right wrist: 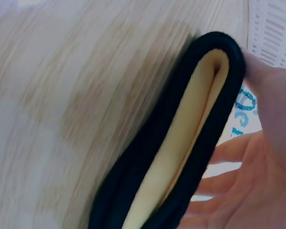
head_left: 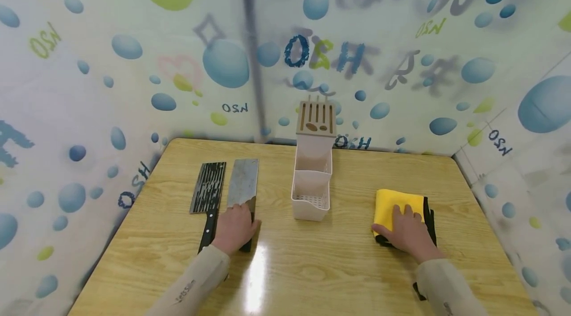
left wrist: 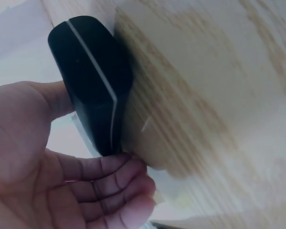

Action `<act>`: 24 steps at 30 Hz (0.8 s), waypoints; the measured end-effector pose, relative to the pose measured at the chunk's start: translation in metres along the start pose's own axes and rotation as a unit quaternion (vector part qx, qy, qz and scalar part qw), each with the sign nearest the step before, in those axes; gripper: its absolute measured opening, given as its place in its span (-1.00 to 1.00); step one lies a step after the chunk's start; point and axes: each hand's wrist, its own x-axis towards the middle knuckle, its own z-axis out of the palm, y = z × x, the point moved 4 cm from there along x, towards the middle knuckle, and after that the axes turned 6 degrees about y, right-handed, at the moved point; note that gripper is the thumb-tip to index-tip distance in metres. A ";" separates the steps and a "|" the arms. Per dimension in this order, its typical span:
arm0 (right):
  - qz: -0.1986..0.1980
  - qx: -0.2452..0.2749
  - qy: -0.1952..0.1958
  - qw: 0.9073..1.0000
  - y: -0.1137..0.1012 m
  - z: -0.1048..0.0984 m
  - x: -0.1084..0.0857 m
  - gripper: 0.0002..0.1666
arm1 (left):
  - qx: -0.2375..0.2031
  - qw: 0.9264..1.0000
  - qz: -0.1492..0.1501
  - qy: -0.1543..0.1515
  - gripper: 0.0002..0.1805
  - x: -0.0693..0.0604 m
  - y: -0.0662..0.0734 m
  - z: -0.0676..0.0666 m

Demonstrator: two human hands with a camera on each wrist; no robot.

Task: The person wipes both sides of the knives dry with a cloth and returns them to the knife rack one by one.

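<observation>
My left hand [head_left: 235, 230] grips a cleaver with a plain grey blade [head_left: 243, 179] where its dark handle begins. In the left wrist view, the thumb and index finger lie on either side of the black handle [left wrist: 93, 81]. The cleaver lies on the table, blade pointing away. Just left of it lies a second cleaver [head_left: 208, 187], its blade streaked black and silver. On the right, my right hand [head_left: 409, 231] rests on a folded yellow cloth [head_left: 385, 206] with black edging, fingers spread over its top and thumb at its left edge. The cloth's folded layers [right wrist: 181, 138] show in the right wrist view.
Between the hands, towards the back of the wooden table [head_left: 285, 266], stands a white utensil holder [head_left: 311, 214] with a slotted beige top [head_left: 316, 118]. A small black piece [head_left: 419, 291] shows beside the right sleeve. Patterned sheets [head_left: 383, 58] enclose the table's back and sides.
</observation>
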 end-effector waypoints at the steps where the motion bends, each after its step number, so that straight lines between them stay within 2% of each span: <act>1: 0.004 -0.006 0.000 1.000 -0.001 0.001 0.000 0.16 | 0.000 1.000 -0.001 0.000 -0.49 0.000 0.000 0.000; 8: 0.015 -0.026 0.020 0.999 -0.009 0.004 0.000 0.00 | -0.016 1.000 -0.020 -0.014 -0.55 0.000 0.000 0.002; 12: 0.020 -0.022 0.034 0.999 -0.012 0.004 0.000 -0.17 | -0.027 0.999 -0.019 -0.010 -0.61 0.000 -0.001 0.004; 15: 0.018 -0.018 0.053 0.998 -0.011 0.004 0.000 -0.32 | -0.051 0.998 -0.023 -0.004 -0.66 0.000 -0.002 0.005; 19: 0.003 -0.021 0.076 0.997 -0.008 0.004 0.002 -0.52 | -0.100 0.994 -0.043 -0.012 -0.69 0.000 -0.006 0.006; 24: 0.008 0.018 0.063 0.998 0.002 -0.006 0.007 -0.67 | -0.125 0.989 -0.081 -0.016 -0.77 0.000 -0.011 0.005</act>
